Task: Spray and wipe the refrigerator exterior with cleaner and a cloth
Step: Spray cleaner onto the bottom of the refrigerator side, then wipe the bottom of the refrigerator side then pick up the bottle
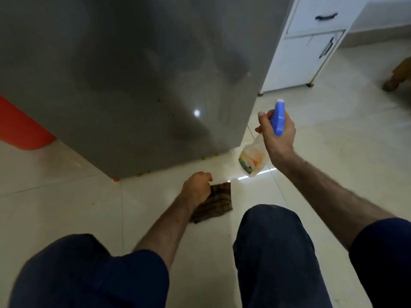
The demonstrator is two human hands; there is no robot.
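Looming over the top and left of the view: the grey refrigerator (124, 74), glossy side panel facing the camera, a small bright glint of light low on it. Below and all around, pale tiled floor (322, 134), shiny, with a streak of glare just past the fridge's near corner. Tucked behind on the right, a white cabinet (309, 47) with dark handles on drawer and door. Peeking out at the left edge, an orange-red tub (20, 127) pressed against the fridge's lower flank. Down front, two knees in dark blue trousers (273, 252) (crouched low, clearly), filling the bottom of the view. Far right edge, a brown blurred shape, too unclear to name. Now the hands. Right hand (278, 134) raised just off the fridge's front corner, grip wrapped around the neck of the spray bottle (253, 158), index finger forward at the trigger, blue nozzle head pointing up and away, clear body with its coloured label hanging tilted below the palm. Left hand (196, 185) down at floor level near the fridge's bottom edge, fingers curled onto the upper left corner of the cloth (213, 203). Cloth itself brown with darker stripes, folded, lying flat on the tiles between hand and right knee. Tiny orange bits dotted along the fridge's base.
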